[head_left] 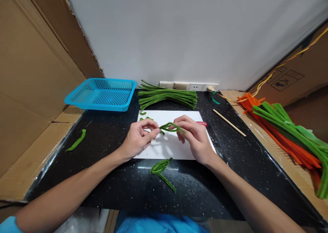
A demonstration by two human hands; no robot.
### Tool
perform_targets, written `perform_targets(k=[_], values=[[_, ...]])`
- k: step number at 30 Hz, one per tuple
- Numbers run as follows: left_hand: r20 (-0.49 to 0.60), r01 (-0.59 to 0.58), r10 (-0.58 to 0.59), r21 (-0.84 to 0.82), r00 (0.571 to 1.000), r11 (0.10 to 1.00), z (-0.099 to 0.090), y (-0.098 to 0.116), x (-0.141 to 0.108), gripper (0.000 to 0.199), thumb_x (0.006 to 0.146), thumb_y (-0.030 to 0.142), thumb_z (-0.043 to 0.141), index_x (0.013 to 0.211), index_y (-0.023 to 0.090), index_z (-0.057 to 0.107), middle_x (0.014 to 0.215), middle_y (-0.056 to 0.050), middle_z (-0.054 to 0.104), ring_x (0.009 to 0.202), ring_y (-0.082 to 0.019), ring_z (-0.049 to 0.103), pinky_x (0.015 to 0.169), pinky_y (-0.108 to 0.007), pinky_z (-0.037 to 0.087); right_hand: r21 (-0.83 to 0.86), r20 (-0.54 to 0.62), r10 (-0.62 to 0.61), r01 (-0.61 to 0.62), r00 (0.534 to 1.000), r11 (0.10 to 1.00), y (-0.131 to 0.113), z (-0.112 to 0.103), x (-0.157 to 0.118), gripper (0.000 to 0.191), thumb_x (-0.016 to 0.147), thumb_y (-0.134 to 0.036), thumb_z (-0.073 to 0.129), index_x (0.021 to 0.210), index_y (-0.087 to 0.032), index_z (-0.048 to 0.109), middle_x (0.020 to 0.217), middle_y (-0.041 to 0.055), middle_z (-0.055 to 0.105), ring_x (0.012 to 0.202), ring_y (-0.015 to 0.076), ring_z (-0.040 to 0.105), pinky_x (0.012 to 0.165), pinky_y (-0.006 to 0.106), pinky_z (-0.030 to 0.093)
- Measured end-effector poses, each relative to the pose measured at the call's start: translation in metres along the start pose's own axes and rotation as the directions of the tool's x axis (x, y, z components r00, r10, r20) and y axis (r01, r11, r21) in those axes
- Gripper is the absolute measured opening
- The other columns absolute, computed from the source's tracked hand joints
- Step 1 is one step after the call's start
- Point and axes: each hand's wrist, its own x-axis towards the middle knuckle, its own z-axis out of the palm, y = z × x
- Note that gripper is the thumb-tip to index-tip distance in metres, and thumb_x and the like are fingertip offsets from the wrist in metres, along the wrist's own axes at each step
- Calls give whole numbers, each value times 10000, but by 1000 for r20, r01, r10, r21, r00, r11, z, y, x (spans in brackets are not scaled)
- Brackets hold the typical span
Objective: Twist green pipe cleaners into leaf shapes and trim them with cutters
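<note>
Between my two hands is a green pipe cleaner [168, 127] bent into a narrow loop, held above a white sheet [176, 151]. My left hand [139, 137] pinches its left end between thumb and fingertips. At the other end, my right hand [193, 135] has its fingers closed around the loop. A finished-looking leaf shape of green pipe cleaner [162, 168], with a straight stem, lies on the black tabletop in front of the sheet. Short green offcuts [142, 113] rest on the sheet's upper left. Beside my right hand a red handle [202, 123] shows partly; the rest is hidden.
A bundle of green pipe cleaners [167, 98] lies behind the sheet. At back left stands a blue basket [129, 96]. A wooden stick [229, 123] lies to the right, near orange [282, 137] and light green bundles [294, 130]. A green strip [77, 141] lies left. Cardboard borders both sides.
</note>
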Motion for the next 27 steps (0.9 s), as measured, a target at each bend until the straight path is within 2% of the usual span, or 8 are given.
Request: perform_targets(k=[3,7,12,15,17,23,25,27], values=[[-10,-106,109,159,994,982,-3,-1,0,166,896,323,811,942,171,764,817,-17,707,465,-53,518,397,-178,382,14,31,51,-51,998,999,-2,0,1,386,1075,-407,522,914,-159,771,984,66,604,671,133,539,574,302,444],[43,-295,304,398,952,868,0,5,-6,103,930,284,771,935,187,806,836,-46,753,621,-121,605,533,-225,457,-38,58,117,-115,991,993,-4,1,4,435,1031,-512,621,807,-164,757,953,70,625,804,173,596,619,292,452],[167,-473,461,532,872,702,5,9,-12,92,961,219,716,985,188,799,804,-41,745,565,-118,550,555,-256,452,-61,100,111,-105,989,993,-4,5,2,239,974,-421,732,912,-198,789,1069,79,630,944,211,634,714,313,507],[174,-483,473,552,864,680,6,10,-13,98,970,212,701,982,181,793,809,-48,754,554,-118,548,551,-260,456,-89,57,17,-12,998,996,-2,7,1,139,987,-316,730,916,-214,791,1158,85,618,1107,240,627,957,391,508],[176,-485,473,549,863,681,6,10,-13,100,970,205,699,972,176,795,806,-52,758,553,-119,555,543,-259,457,-134,2,-39,39,999,990,-1,8,0,112,971,-289,755,893,-218,794,1173,85,610,1162,252,611,1043,424,475],[193,-498,476,539,858,680,5,11,-12,103,964,198,699,953,171,798,767,-49,730,546,-123,550,527,-262,446,-135,-12,-99,96,995,986,-3,9,0,177,985,-362,747,889,-216,772,935,62,696,886,222,663,827,382,524],[203,-490,462,550,864,676,3,10,-12,116,971,208,688,972,182,802,792,-56,732,562,-133,566,529,-267,452,-232,-10,-150,144,989,962,-5,8,0,189,992,-369,739,879,-220,767,873,59,720,824,223,653,776,384,499],[260,-529,471,559,843,638,0,7,-11,140,978,191,669,1013,189,805,862,-78,746,643,-155,632,568,-270,487,-367,3,-218,204,976,908,-8,8,-1,191,995,-363,736,865,-226,760,796,48,732,763,222,623,749,394,455]])
